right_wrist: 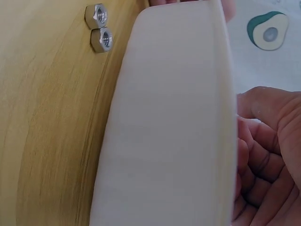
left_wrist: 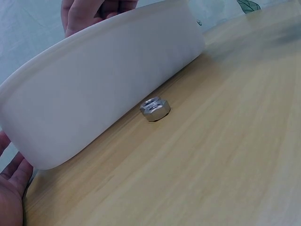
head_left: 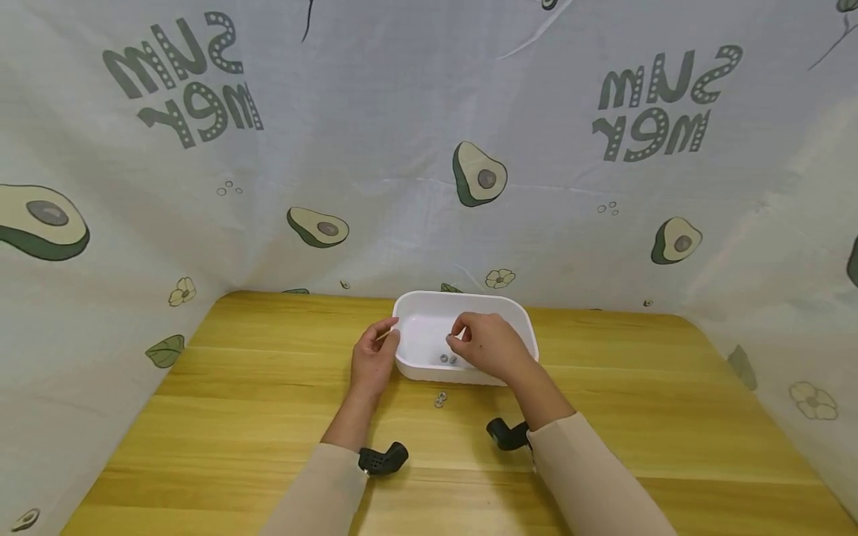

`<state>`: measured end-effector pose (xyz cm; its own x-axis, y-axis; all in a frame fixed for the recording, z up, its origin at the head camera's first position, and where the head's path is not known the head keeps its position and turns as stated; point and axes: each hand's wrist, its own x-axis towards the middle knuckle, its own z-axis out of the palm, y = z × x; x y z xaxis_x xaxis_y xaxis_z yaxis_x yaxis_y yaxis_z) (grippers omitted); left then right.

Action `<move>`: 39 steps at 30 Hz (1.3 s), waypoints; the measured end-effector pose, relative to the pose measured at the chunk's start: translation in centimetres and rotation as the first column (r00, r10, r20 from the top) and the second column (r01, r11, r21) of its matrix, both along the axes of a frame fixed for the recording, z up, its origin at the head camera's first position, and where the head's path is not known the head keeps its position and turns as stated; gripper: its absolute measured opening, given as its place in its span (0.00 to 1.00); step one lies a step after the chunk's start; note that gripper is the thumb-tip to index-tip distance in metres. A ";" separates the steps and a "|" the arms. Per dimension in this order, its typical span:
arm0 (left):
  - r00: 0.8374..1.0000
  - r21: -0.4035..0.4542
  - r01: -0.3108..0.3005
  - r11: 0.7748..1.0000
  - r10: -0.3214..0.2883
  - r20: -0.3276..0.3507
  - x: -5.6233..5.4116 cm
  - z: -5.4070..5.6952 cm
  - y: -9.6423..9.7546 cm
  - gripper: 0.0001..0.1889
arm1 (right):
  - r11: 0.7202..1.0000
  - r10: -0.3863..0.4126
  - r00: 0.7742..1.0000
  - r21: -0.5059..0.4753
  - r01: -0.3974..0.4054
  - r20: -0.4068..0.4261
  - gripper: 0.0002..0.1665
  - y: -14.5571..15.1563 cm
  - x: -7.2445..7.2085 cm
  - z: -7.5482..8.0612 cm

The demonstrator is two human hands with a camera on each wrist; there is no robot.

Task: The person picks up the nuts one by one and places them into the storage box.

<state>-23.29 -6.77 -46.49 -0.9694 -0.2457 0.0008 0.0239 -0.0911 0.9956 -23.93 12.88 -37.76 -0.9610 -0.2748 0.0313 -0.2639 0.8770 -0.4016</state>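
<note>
A white plastic tray [head_left: 415, 371] stands on the wooden table. My left hand [head_left: 372, 362] rests at its left end, thumb and fingers apart and touching the wall near the rim. Over the tray's inside, my right hand [head_left: 492, 345] pinches a small thing that looks like a metal nut between thumb and forefinger; in the right wrist view the tray wall hides those fingertips. Two hex nuts [head_left: 444, 358] lie on the tray floor beneath them. Two more nuts [right_wrist: 101, 39] lie side by side on the table at the tray's near wall.
The wooden table [head_left: 268, 387] reaches out to both sides of the tray. Behind it hangs a pale curtain [head_left: 395, 149] printed with avocados. A black wrist camera [head_left: 383, 458] sticks out from the left wrist, and another black camera [head_left: 507, 434] from the right.
</note>
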 end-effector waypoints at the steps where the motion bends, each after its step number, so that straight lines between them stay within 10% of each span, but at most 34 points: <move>1: 1.000 0.001 -0.001 1.000 0.001 0.001 0.0 0.0 0.0 0.17 | 1.000 0.002 1.000 0.001 -0.002 -0.001 0.08 -0.1 -0.2 -0.1; 22: 1.000 0.002 0.008 1.000 -0.008 0.007 -0.4 -0.2 -0.1 0.16 | 0.999 -0.041 0.999 0.025 0.041 0.032 0.13 -1.6 -2.6 -0.9; 39: 1.000 -0.007 -0.007 1.000 0.007 0.006 -0.4 -0.3 0.0 0.16 | 0.996 -0.080 0.996 -0.047 0.082 0.038 0.11 -0.9 -1.2 -0.6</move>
<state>-23.67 -6.77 -46.78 -0.9676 -0.2524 -0.0030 0.0189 -0.0842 0.9963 -25.12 11.99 -38.38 -0.9807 -0.1953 0.0078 -0.1776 0.8741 -0.4521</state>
